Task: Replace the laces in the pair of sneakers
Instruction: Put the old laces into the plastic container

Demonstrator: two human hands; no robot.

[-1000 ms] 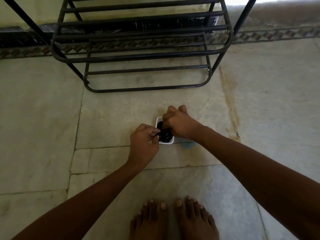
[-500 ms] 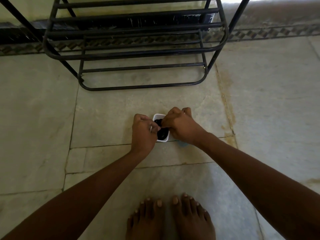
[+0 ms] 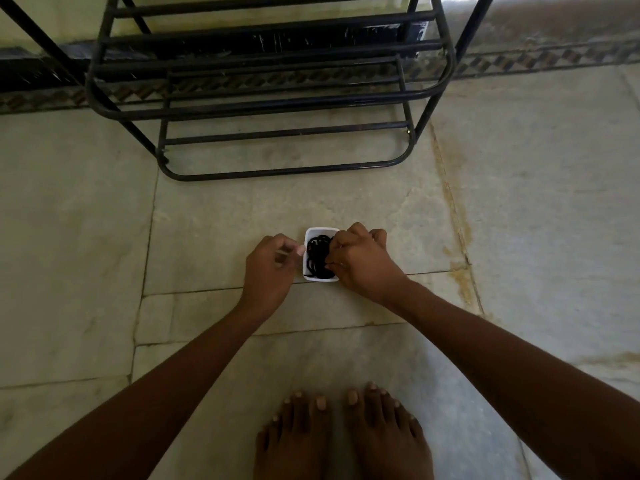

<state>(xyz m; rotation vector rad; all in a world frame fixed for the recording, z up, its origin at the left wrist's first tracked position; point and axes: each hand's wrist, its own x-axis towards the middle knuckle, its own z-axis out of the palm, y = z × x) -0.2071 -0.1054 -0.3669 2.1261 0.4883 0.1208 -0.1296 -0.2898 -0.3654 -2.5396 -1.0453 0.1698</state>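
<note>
Down on the floor, centre of the frame, sits a small white container with black laces coiled inside, its long axis running up and down the picture. The right hand is over the container's right side, fingers curled into the coil and apparently pinching a strand. The left hand is just beside the left wall, fingers curled, something pale pinched at the tips; what it is cannot be told. The right hand looks better placed to lift the laces, up and away toward the lower frame. No sneakers in sight, so the task seems barely begun. An empty black shoe rack fills the upper frame; 2 bare feet at the bottom.
</note>
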